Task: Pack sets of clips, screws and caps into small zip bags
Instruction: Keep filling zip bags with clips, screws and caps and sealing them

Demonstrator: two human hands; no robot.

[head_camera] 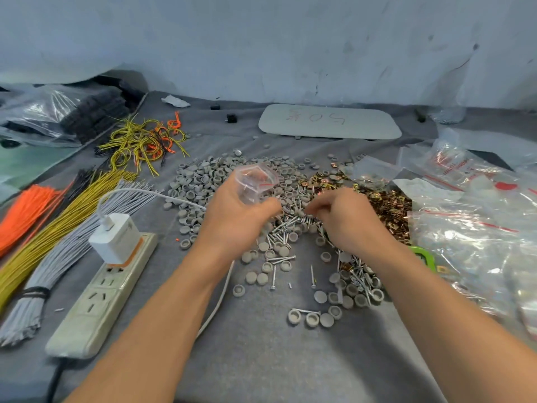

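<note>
My left hand (pixel 235 210) holds a small clear zip bag (pixel 254 181) with a red seal line, its mouth held open above the heap. My right hand (pixel 340 216) reaches down with curled fingers into the silver screws (pixel 283 228) at the centre of the table; what its fingertips pinch is hidden. Grey round caps (pixel 203 181) lie spread behind and in front of my hands. Gold-coloured metal clips (pixel 383 205) are piled to the right of my right hand.
A white power strip (pixel 96 301) with a charger (pixel 116 237) lies at the left, beside bundles of orange, yellow and grey wires (pixel 58 228). Packed and spare zip bags (pixel 476 245) heap at the right. A white board (pixel 329 122) lies at the back.
</note>
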